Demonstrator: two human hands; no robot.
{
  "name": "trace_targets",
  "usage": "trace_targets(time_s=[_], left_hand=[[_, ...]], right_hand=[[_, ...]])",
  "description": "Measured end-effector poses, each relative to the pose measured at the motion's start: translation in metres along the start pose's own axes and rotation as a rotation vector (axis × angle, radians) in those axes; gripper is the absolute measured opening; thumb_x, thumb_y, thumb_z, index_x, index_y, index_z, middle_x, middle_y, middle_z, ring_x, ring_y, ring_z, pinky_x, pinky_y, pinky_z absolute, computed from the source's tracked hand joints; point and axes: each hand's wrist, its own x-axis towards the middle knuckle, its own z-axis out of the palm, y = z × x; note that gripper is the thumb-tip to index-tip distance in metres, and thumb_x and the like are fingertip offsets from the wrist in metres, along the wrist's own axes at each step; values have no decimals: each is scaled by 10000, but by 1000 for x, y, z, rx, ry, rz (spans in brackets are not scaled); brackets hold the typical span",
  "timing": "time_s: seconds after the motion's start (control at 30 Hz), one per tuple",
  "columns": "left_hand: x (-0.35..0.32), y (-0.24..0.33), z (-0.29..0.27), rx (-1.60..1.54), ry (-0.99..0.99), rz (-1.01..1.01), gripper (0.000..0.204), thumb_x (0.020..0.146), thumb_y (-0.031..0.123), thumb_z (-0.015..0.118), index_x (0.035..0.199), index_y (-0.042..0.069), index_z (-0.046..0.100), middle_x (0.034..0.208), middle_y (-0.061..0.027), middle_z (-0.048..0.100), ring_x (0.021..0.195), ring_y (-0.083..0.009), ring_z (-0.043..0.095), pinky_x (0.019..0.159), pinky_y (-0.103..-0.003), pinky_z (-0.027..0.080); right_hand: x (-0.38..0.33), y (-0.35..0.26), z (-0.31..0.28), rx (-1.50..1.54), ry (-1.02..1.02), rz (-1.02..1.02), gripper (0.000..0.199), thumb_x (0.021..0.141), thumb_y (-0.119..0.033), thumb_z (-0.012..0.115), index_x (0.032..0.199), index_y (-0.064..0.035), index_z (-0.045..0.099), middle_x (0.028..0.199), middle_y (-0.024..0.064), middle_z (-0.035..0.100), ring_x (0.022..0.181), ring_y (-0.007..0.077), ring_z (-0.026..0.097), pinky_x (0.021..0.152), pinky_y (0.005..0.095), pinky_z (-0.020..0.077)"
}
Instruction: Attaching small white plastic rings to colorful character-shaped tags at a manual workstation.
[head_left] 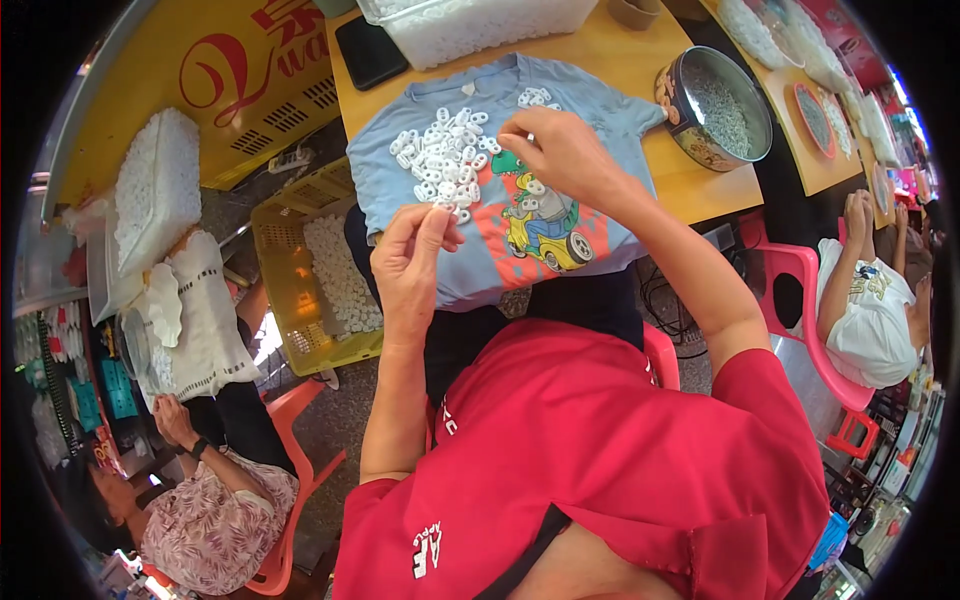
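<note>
A grey-blue T-shirt (400, 120) with a cartoon print is spread over the table edge and my lap. On it lies a loose pile of small white oval plastic pieces (445, 145) with dark holes. My left hand (408, 250) is closed at the near side of the pile, thumb and forefinger pinching one white plastic piece (446, 207). My right hand (565, 152) hovers over the shirt, right of the pile, with its fingertips drawn together. Whatever is between them is too small to make out. Beyond it sits a smaller group of white pieces (536, 97).
A clear tub (430, 42) of white pieces and a dark phone (370, 52) stand at the back. To the right is a round tin (690, 120) holding small silvery parts. A yellow crate (275, 235) is at left. Other people sit on both sides.
</note>
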Motion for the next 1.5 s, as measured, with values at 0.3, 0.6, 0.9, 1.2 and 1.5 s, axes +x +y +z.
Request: trace_targets(time_s=[0.3, 0.6, 0.9, 1.2, 1.5], left_hand=[[-3, -1, -10, -164, 84, -40, 163, 970, 113, 599, 1018, -33, 653, 855, -71, 661, 701, -116, 615, 656, -256, 496], [11, 6, 9, -175, -2, -54, 170, 980, 141, 590, 980, -25, 629, 820, -54, 653, 698, -106, 612, 650, -244, 488], [25, 31, 49, -264, -150, -33, 177, 986, 147, 581, 993, -26, 615, 779, -48, 635, 698, -96, 593, 647, -234, 478], [28, 38, 65, -249, -168, -28, 183, 988, 156, 579, 983, -24, 607, 789, -53, 636, 696, -104, 600, 643, -237, 480], [30, 32, 63, -230, -135, -35, 177, 986, 155, 577, 964, -19, 600, 774, -46, 627, 686, -96, 590, 638, -229, 474]], right_hand=[[10, -3, 22, -131, -24, 113, 186, 835, -181, 676, 915, -13, 659, 879, 148, 676, 808, 310, 658, 717, 402, 510], [-2, -12, -14, 928, -53, 413, 272, 896, -182, 695, 1093, 3, 656, 827, -15, 626, 694, 64, 570, 607, 227, 482], [-30, -42, -42, 1387, -89, 527, 261, 946, -168, 627, 1165, -27, 615, 880, -19, 590, 685, 45, 544, 614, 224, 472], [-37, -47, -46, 1383, -41, 452, 255, 954, -165, 613, 1164, -20, 620, 846, -9, 594, 680, 60, 557, 622, 233, 477], [-37, -49, -44, 1269, 24, 369, 243, 964, -160, 599, 1150, -5, 623, 827, 8, 593, 674, 72, 565, 625, 225, 481]])
